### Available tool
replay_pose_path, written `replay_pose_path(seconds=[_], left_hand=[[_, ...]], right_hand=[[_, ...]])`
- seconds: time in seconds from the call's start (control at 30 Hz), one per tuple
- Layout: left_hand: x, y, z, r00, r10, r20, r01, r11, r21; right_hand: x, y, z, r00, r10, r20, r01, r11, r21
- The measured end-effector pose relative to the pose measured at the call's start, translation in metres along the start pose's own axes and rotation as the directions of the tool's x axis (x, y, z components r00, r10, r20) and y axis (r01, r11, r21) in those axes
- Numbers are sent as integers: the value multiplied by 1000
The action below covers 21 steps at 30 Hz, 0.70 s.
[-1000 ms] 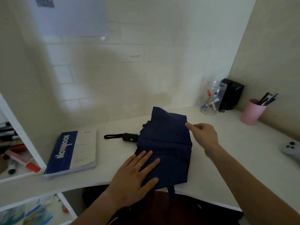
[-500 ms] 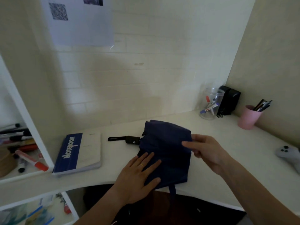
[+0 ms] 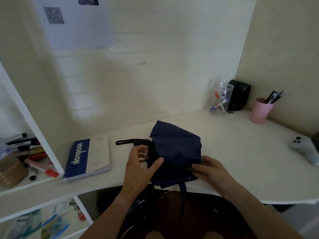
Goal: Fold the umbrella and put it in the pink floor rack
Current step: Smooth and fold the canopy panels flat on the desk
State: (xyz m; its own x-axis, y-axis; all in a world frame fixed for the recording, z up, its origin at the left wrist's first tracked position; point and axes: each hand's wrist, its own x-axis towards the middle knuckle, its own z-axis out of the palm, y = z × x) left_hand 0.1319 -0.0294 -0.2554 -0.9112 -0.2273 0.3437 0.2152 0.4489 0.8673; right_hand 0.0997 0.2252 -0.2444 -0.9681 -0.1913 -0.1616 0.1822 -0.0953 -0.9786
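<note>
A navy folding umbrella [image 3: 176,150] is lying on the white desk [image 3: 233,152], close to its near edge, with its black handle [image 3: 140,141] and wrist loop [image 3: 123,141] pointing left. The canopy fabric is bunched and partly doubled over, and a navy strap [image 3: 183,190] is hanging down over the desk's near edge.

The left hand [image 3: 139,168] is curling around the left side of the bundle, just near of the handle: the thumb is lying across the fabric on top while the fingers are wrapping the dark folds on the far side. The right hand [image 3: 209,171] is working at the near right corner of the canopy, its fingers bent and close together, pinching the fabric edge against the desk.

A blue and white notebook [image 3: 87,159] is lying to the left of the umbrella, apart from it. Further left, a white shelf unit [image 3: 50,152] is holding markers [image 3: 39,167] and a brown round container [image 3: 12,171]. At the far right corner of the desk, a clear jar [image 3: 220,100] with markers inside is standing just beside a black box-shaped object [image 3: 239,95], and a pink cup [image 3: 260,111] with pens in it is standing to their right. A light grey game controller [image 3: 305,149] is resting at the right edge of the desk. A sheet of paper with a QR code [image 3: 53,15] is hanging on the far wall.
</note>
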Motion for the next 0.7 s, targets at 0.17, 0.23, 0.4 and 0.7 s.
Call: replay_pose_path(seconds=[0.17, 0.23, 0.4, 0.7], left_hand=[[-3, 21, 16, 996, -94, -4, 93, 993, -77], [-4, 21, 20, 988, -149, -49, 144, 984, -107], [-8, 20, 17, 995, -41, -89, 23, 981, -193], [-21, -1, 14, 997, -67, 40, 62, 991, 119]], right_hand=[[-5, -4, 6, 999, -35, 36, 34, 999, 20], [-6, -6, 7, 999, -11, 31, 9, 998, 55], [-2, -4, 8, 999, 31, -42, -28, 997, 66], [2, 2, 9, 992, 3, -123, -4, 1000, -11]])
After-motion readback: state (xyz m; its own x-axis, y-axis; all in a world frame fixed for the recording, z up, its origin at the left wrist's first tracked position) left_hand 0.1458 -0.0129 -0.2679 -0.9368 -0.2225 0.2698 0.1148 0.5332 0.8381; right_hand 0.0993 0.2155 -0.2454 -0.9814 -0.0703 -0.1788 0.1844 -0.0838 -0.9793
